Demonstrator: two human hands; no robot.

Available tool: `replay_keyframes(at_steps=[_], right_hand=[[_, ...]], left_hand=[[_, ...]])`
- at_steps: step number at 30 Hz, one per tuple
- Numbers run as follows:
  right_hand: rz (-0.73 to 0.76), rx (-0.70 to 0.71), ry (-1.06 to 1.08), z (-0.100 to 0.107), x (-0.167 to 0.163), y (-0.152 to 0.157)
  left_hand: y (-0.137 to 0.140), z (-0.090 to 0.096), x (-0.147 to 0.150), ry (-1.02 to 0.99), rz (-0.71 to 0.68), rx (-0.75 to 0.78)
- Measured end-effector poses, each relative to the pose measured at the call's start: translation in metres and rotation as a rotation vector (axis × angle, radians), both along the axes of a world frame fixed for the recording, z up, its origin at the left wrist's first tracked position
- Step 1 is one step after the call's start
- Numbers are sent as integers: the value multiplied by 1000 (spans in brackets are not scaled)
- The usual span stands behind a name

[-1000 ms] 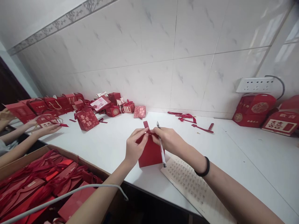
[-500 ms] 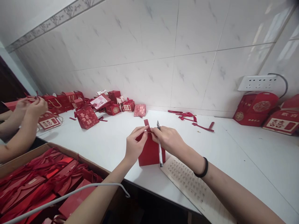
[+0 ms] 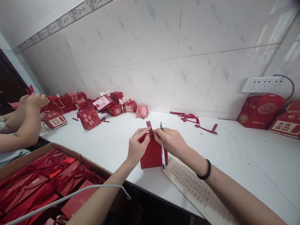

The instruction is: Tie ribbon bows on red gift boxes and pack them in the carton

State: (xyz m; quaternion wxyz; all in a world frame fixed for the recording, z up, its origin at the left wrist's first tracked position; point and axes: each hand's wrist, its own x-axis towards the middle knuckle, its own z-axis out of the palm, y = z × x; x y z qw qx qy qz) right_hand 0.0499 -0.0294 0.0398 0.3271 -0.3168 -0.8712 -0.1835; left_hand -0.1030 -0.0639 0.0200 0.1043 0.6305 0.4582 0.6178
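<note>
A small red gift box (image 3: 151,157) stands upright on the white table right in front of me. From its top a red ribbon strip (image 3: 148,124) sticks up. My left hand (image 3: 138,146) is closed, thumb and forefinger pinching at the ribbon on the box's top left. Tucked in my closed right hand (image 3: 172,139) is a clear ballpoint pen (image 3: 163,153), tip upward, hanging in front of the box. That hand's thumb and forefinger also pinch at the box top; exactly what is between them is hidden. A handwritten paper sheet (image 3: 187,175) lies beside the box.
An open carton (image 3: 81,156) full of red ribboned boxes is at lower left, with a white curved bar (image 3: 93,186) across it. Loose ribbons (image 3: 190,118) lie near the wall. More red boxes (image 3: 90,118) stand behind. Another person's hands (image 3: 35,101) work at far left.
My hands keep the same pinch at the box top, and the view has shifted slightly. At far left, the other person's hands have turned, with red ribbon ends now showing above them.
</note>
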Motion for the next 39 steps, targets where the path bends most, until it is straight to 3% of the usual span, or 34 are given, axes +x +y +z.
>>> replay_keyframes(at_steps=[8, 28, 39], right_hand=[[78, -303, 122, 6, -1, -2], [253, -353, 262, 5, 0, -1], [255, -556, 488, 9, -8, -7]], left_hand=[[0, 0, 0, -11, -19, -46], [-2, -1, -1, 38, -30, -14], [-2, -1, -1, 47, -64, -8]])
